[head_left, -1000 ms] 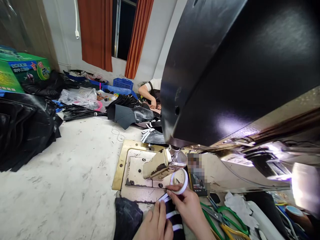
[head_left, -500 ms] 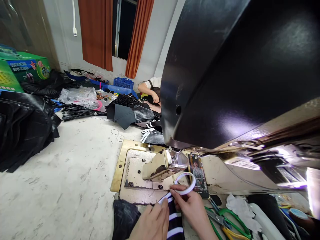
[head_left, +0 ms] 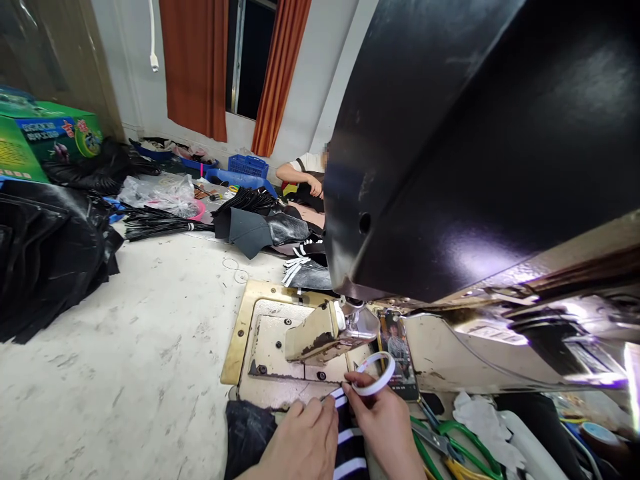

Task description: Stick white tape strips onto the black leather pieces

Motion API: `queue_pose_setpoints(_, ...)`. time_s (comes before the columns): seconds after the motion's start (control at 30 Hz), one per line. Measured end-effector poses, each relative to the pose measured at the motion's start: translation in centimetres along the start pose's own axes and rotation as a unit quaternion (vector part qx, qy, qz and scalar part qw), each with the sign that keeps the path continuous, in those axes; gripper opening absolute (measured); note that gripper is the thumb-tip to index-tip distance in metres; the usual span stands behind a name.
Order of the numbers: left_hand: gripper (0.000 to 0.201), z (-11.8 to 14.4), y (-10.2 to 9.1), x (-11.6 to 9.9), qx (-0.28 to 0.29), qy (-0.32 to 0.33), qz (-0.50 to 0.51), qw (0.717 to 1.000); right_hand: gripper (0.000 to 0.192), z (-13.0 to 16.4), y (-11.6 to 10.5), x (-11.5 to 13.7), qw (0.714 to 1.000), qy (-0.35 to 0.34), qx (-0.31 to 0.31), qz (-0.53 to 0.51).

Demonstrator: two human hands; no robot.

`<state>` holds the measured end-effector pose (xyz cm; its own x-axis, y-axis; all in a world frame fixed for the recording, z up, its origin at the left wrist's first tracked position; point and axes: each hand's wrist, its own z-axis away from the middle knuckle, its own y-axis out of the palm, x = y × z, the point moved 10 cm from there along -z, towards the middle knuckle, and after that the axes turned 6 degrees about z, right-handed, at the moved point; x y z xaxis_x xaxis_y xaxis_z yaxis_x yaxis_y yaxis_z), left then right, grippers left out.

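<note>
A workroom with orange curtains at a dark window lies behind a pale, scuffed surface, where a large black sewing machine fills the upper right of the view. Since a second ago the roll of white tape has moved a little to the right and lower, away from the machine's worn presser assembly, and a phone propped behind it is now uncovered.

The right hand pinches the tape roll between thumb and fingertips, closed on its rim, with a short length of tape running left to the black piece with white stripes. The left hand lies flat, fingers together and extended, pressing that piece at the near edge of the brass plate; it grips nothing.

Left of the hands the surface is open up to heaps of black material. To the right, green-handled scissors lie just beside the right wrist. Another person sits at the far end.
</note>
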<state>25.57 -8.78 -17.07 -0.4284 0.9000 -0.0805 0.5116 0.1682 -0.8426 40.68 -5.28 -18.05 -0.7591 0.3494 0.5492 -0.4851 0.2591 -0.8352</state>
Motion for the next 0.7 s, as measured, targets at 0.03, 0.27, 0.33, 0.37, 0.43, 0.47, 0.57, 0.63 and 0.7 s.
queue_pose_setpoints(0.03,0.034,0.0,-0.3,0.0,-0.014,-0.002,-0.003,1.000,0.046,0.0,0.0,0.0,1.000,-0.001,-0.001,0.001)
queue_pose_setpoints(0.27,0.034,0.1,-0.4,0.1,-0.032,-0.020,0.011,0.999,0.041,0.1,0.0,0.1,1.000,-0.015,-0.011,-0.023)
queue_pose_setpoints(0.33,0.038,-0.1,0.1,0.7,0.015,-0.034,0.058,0.998,0.039,0.1,-0.2,0.3,0.999,-0.021,-0.019,-0.042)
queue_pose_setpoints(0.37,0.041,-0.2,0.3,1.2,0.044,-0.051,0.103,0.992,0.038,0.2,-0.3,0.5,0.998,-0.023,-0.019,-0.054)
queue_pose_setpoints(0.43,0.044,-0.6,0.3,2.6,0.080,-0.120,0.219,0.965,0.033,0.2,-0.5,0.7,0.996,-0.022,-0.013,-0.087)
queue_pose_setpoints(0.47,0.040,-0.9,0.2,3.5,0.086,-0.168,0.278,0.942,0.032,0.2,-0.6,0.8,0.994,-0.020,-0.005,-0.110)
queue_pose_setpoints(0.57,0.034,-1.9,0.1,5.5,0.086,-0.298,0.376,0.873,0.037,0.4,-0.7,1.2,0.981,-0.014,0.033,-0.192)
queue_pose_setpoints(0.63,0.036,-2.9,0.2,5.8,0.094,-0.329,0.395,0.852,0.045,0.7,-0.6,1.4,0.969,-0.011,0.052,-0.243)
queue_pose_setpoints(0.7,0.033,-3.9,0.6,6.0,0.098,-0.343,0.404,0.842,0.051,0.9,-0.6,1.5,0.958,-0.011,0.053,-0.280)
